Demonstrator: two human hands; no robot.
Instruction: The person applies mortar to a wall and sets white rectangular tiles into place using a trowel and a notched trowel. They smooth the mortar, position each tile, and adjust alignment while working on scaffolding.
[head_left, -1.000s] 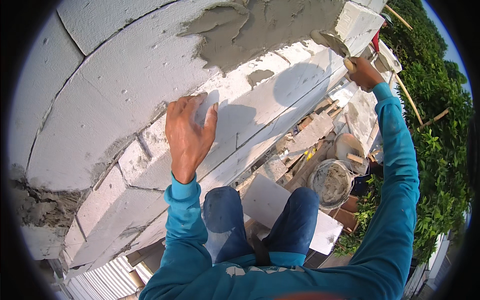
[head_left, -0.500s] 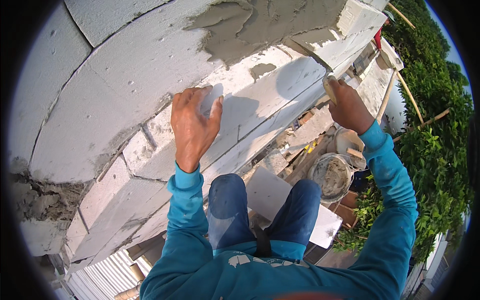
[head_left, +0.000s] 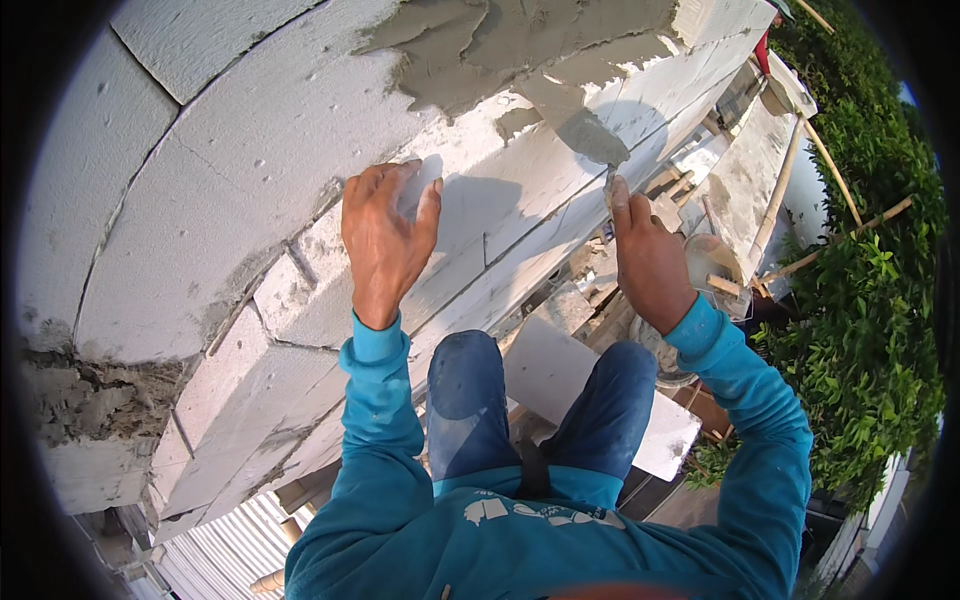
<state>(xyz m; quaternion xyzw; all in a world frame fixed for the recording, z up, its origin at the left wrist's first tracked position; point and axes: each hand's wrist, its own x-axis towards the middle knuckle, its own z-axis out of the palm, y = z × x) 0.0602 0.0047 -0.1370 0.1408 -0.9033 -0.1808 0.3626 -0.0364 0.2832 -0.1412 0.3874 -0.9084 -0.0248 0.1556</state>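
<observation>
My right hand (head_left: 650, 255) is closed round the handle of a trowel (head_left: 590, 135). The trowel's blade lies with its broad face up over the edge of the white block wall (head_left: 360, 275), smeared with grey mortar and touching the lower border of the wet mortar patch (head_left: 540, 40). On the wall's ledge, left of the trowel, rests my left hand (head_left: 388, 240). Its fingers are bent over the block edge and the thumb stands apart; I see nothing held in it.
Below the wall on the right, a mortar bucket (head_left: 655, 345) is partly hidden behind my right forearm. A loose white block (head_left: 550, 365) lies beyond my knees. Bamboo poles (head_left: 775, 205) and leafy branches (head_left: 870, 330) stand at the right. A person in a red sleeve (head_left: 762, 52) is at the far right.
My right hand has moved left and a little down with the trowel. The blade has turned from edge-on to broad face showing. My left hand has stayed on the ledge.
</observation>
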